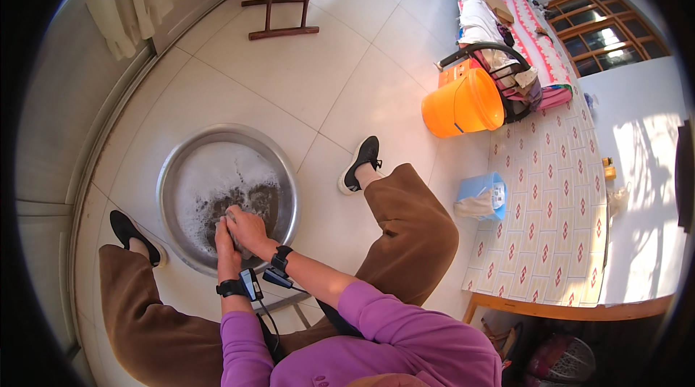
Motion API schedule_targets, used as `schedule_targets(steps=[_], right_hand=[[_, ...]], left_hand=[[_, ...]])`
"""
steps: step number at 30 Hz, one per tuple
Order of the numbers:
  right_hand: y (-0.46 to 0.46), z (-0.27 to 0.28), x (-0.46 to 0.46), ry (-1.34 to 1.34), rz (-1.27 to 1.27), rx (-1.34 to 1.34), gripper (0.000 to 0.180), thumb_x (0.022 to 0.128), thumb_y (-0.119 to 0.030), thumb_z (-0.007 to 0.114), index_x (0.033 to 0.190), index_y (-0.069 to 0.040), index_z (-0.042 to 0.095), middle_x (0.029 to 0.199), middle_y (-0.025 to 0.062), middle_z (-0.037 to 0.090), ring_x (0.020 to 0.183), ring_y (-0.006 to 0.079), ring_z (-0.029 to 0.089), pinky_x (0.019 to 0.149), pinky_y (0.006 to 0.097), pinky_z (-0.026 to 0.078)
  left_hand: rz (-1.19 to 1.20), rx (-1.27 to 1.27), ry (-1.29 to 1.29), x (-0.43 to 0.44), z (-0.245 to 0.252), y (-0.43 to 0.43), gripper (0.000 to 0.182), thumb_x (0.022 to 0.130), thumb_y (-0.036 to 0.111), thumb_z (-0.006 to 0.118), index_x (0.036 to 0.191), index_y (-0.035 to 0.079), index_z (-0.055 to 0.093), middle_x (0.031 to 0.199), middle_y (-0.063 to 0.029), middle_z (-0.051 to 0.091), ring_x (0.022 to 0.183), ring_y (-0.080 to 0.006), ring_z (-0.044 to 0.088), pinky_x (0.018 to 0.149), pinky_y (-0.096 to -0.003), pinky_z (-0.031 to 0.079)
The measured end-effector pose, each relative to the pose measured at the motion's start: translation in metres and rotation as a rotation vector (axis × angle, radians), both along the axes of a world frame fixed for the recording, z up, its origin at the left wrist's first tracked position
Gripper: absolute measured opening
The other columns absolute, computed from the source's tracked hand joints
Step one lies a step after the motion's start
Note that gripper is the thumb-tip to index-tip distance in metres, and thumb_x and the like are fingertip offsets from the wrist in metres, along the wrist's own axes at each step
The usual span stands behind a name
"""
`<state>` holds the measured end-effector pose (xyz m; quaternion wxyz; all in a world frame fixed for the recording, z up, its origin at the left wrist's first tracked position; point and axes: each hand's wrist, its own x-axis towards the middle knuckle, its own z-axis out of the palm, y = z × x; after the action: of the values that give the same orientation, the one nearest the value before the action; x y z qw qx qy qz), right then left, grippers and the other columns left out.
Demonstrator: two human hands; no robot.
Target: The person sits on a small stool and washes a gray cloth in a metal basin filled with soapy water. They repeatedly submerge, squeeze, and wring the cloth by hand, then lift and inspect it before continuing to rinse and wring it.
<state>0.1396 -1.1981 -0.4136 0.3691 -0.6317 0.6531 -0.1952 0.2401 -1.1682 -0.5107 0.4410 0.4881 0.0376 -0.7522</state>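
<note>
A wide metal basin (170, 224) stands on the floor between my feet, holding dark water and white suds (214, 172). Over its near side my two hands are pressed together. My left hand (224, 240) and my right hand (248, 228) grip a wet grey cloth (242, 249) between them. Most of that cloth is hidden by the fingers, and its exact shape cannot be made out. Each wrist wears a black strap with a small cabled device.
A folding stool (288, 4) stands beyond the basin. To the right are an orange bucket (453, 104), a light blue bin (478, 189) with a cloth over its rim, and a table with a patterned cover (537, 213). A curtained sliding door (49, 142) runs along the left.
</note>
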Motion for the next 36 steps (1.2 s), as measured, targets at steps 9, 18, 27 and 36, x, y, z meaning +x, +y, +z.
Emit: schedule_targets(steps=[9,18,27,36], right_hand=[[-0.01,-0.042,-0.027,0.071,-0.082,0.049,0.033,0.092,-0.033,0.055,0.112,-0.007,0.055,0.086,0.0201,0.067,0.082,0.0403,0.063,0.07,0.0479,0.049],[0.003,-0.093,-0.072,-0.031,-0.166,0.325,0.051,0.083,-0.024,0.064,0.129,-0.007,0.049,0.112,0.0213,0.063,0.104,0.0418,0.058,0.086,0.0474,0.048],[0.004,0.017,-0.022,-0.078,0.156,0.198,0.035,0.075,-0.039,0.068,0.092,-0.009,0.065,0.081,0.0167,0.067,0.079,0.0376,0.064,0.071,0.0453,0.05],[0.002,0.025,0.002,-0.109,0.05,0.011,0.029,0.078,-0.035,0.064,0.081,-0.007,0.064,0.072,0.0179,0.063,0.07,0.039,0.062,0.063,0.0466,0.049]], left_hand=[[-0.006,0.036,-0.167,-0.007,0.023,0.0,0.044,0.094,0.048,0.053,0.118,0.011,0.054,0.115,-0.0045,0.058,0.104,-0.0208,0.055,0.081,-0.0359,0.048],[-0.04,0.148,-0.178,0.004,0.008,0.005,0.078,0.091,0.05,0.057,0.146,0.006,0.023,0.142,-0.0194,0.038,0.125,-0.0293,0.044,0.097,-0.0405,0.043],[0.05,0.04,0.099,0.014,0.009,0.004,0.057,0.09,0.055,0.055,0.122,0.008,0.055,0.113,-0.011,0.06,0.107,-0.0247,0.057,0.092,-0.0403,0.046],[-0.001,0.1,-0.04,0.004,0.011,0.012,0.051,0.09,0.054,0.055,0.121,0.013,0.055,0.112,-0.0058,0.06,0.102,-0.0209,0.059,0.086,-0.0393,0.049]])
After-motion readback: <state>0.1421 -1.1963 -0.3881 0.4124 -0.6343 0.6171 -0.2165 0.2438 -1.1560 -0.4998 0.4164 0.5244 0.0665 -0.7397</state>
